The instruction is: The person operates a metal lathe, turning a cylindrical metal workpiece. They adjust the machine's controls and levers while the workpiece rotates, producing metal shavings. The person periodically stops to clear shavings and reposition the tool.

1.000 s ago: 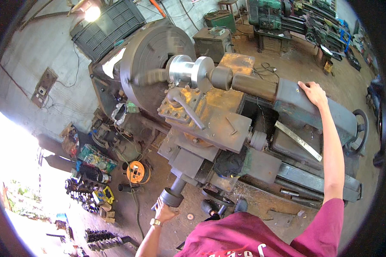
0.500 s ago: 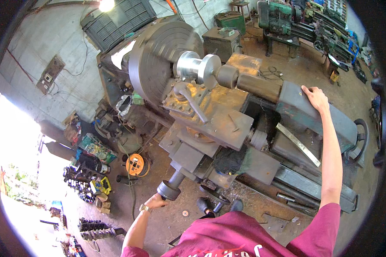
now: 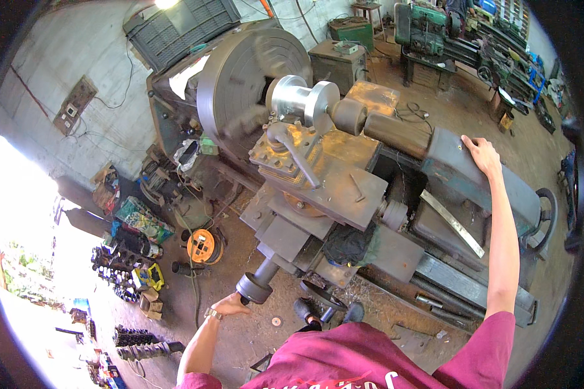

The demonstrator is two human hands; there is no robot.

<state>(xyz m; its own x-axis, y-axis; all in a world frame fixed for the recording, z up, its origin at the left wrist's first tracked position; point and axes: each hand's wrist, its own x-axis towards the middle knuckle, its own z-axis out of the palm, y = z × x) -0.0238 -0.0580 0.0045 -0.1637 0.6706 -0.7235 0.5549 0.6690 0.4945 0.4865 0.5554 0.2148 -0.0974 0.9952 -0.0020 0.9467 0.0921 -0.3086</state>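
My left hand (image 3: pixel 229 305) is at the round dial end of the cross-slide screw (image 3: pixel 254 288), closed around its small dark crank handle (image 3: pixel 244 299). My right hand (image 3: pixel 481 154) rests with its fingers laid over the top of the grey-green tailstock (image 3: pixel 453 150). Between the big round chuck (image 3: pixel 233 87), blurred as if spinning, and the tailstock's centre (image 3: pixel 348 116) sits a shiny spool-shaped metal workpiece (image 3: pixel 296 100). Below it stands the tool post (image 3: pixel 285 157) with its long clamping lever (image 3: pixel 298 159), mounted on the lathe's slide (image 3: pixel 334 198).
A bright metal bar (image 3: pixel 452 223) lies slanted beside the tailstock. A dark cloth (image 3: pixel 350 243) hangs on the carriage above a handwheel (image 3: pixel 324 295). On the floor at left are an orange cable reel (image 3: pixel 202 246) and several crankshaft-like parts (image 3: pixel 149 351). Another green lathe (image 3: pixel 425 29) stands behind.
The whole view has shifted slightly. My left hand stays at the crank handle, and my right hand stays on the tailstock. The chuck's blurred face looks different.
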